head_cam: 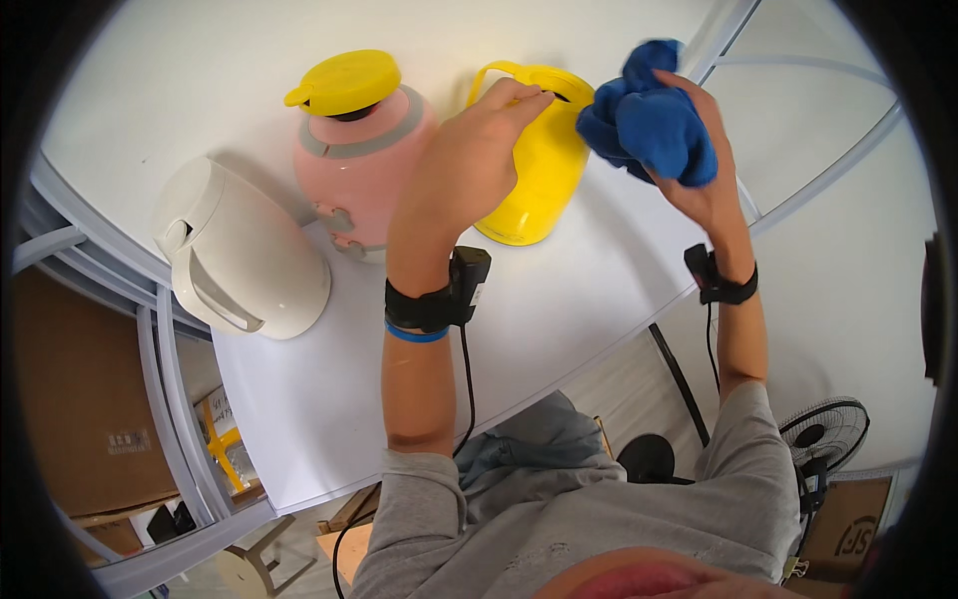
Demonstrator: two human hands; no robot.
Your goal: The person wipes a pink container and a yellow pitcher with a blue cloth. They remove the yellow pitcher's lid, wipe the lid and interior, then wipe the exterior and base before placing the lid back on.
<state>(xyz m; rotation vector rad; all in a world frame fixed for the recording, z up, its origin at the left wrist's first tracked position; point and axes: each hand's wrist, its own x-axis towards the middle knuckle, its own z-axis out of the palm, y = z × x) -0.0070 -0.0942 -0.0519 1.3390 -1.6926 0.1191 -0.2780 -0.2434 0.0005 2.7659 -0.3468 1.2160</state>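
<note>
My left hand [475, 153] is at the top of a yellow jug [540, 176], its fingertips by the round neck opening; whether they grip the rim is unclear. A crumpled blue cloth [662, 127] is held in my right hand [700, 150], just right of the jug's neck. Left of my left hand stands a pink pot [359, 176] with grey trim, and a yellow lid [352, 82] sits tilted on its top. Further left is a white jug [243, 254] with a handle. Both wrists wear black straps with small devices and cables.
The vessels stand on a white table [337, 397] against a white wall. Grey rack bars [161, 374] border its left side, with a cardboard box [75, 404] behind them. A stool [251, 565] stands below left; a black fan [823, 438] is at the lower right.
</note>
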